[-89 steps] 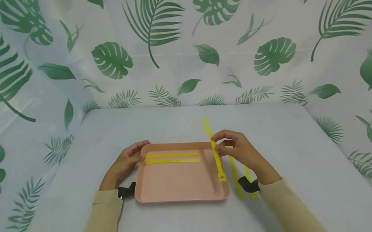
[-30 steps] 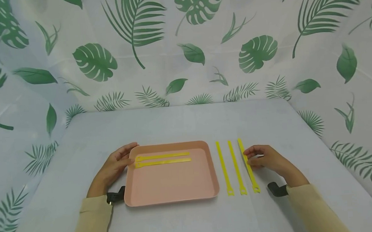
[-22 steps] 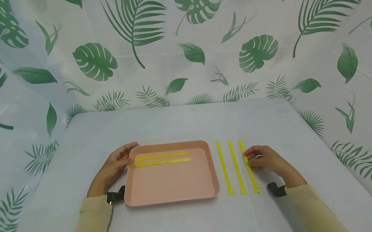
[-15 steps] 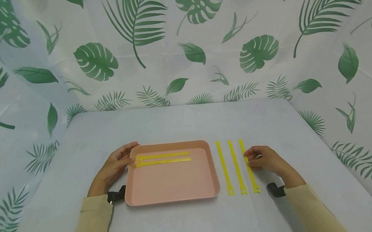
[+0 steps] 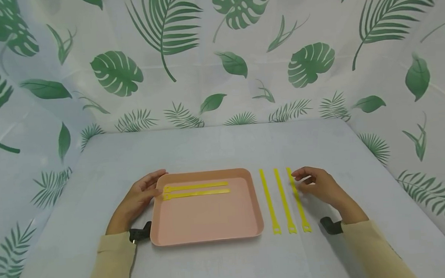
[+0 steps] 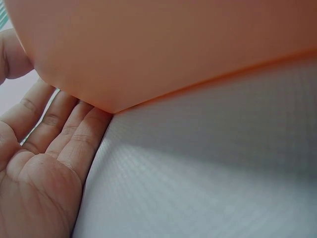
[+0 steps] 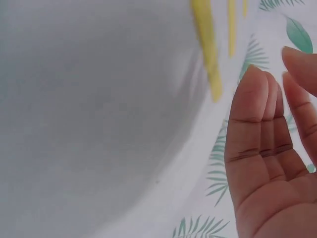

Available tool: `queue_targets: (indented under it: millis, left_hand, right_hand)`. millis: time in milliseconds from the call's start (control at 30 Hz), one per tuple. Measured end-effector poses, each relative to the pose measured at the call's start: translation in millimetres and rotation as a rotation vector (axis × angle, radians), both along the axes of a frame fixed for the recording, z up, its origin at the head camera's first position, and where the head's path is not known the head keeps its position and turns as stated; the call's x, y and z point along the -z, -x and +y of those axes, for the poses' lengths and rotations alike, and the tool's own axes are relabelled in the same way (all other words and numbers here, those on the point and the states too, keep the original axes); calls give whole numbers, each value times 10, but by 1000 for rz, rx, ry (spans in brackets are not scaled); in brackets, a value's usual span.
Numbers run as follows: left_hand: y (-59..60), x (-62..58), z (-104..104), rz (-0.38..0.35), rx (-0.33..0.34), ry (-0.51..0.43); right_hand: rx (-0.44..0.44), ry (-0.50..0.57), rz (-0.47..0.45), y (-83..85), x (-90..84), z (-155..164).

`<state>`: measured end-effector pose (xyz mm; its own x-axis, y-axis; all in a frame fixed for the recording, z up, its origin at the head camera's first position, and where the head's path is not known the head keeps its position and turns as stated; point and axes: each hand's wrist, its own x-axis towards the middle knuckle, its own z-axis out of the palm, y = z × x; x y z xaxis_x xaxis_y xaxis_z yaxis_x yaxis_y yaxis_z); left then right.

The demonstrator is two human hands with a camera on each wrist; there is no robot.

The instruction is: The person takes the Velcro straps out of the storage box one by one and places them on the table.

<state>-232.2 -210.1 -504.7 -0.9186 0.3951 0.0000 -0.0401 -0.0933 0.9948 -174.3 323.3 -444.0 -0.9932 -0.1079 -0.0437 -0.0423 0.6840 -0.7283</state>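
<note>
My left hand point(image 5: 138, 198) holds the left side of a pink tray point(image 5: 211, 219), thumb over the rim and the other fingers along the outside of its wall. Inside the tray, near the back, lie two yellow strap cable ties point(image 5: 198, 186) side by side, their slotted heads to the left. Three more stand in a row right of the tray, heads toward me: a left cable tie point(image 5: 268, 199), a middle cable tie point(image 5: 284, 198) and a right cable tie point(image 5: 299, 204). My right hand point(image 5: 319, 186) hovers by the right one, fingers loosely bent with nothing between them point(image 7: 267, 148).
A pale cloth point(image 5: 229, 264) covers the table. Leaf-printed curtains point(image 5: 196, 73) rise at the back and on both sides. Black wrist cameras point(image 5: 330, 225) sit on both wrists.
The right hand carried a cable tie from over the tray's right edge and laid it rightmost in the row. Its fingers then let go and rose slightly. The left hand stayed on the tray.
</note>
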Motion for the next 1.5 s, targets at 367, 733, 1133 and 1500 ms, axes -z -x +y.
queue_targets:
  millis: [367, 733, 1133, 1500]
  left_hand:
    - [25, 30, -18, 10, -2, 30]
    - [36, 42, -20, 4, 1, 13]
    - [52, 42, -17, 0, -9, 18]
    - [71, 56, -18, 15, 10, -16]
  right_hand:
    - [-43, 59, 71, 81, -76, -224]
    - [-128, 157, 73, 197, -154, -514]
    - [-195, 211, 68, 289, -272, -849]
    - [-254, 235, 47, 395, -298, -1089]
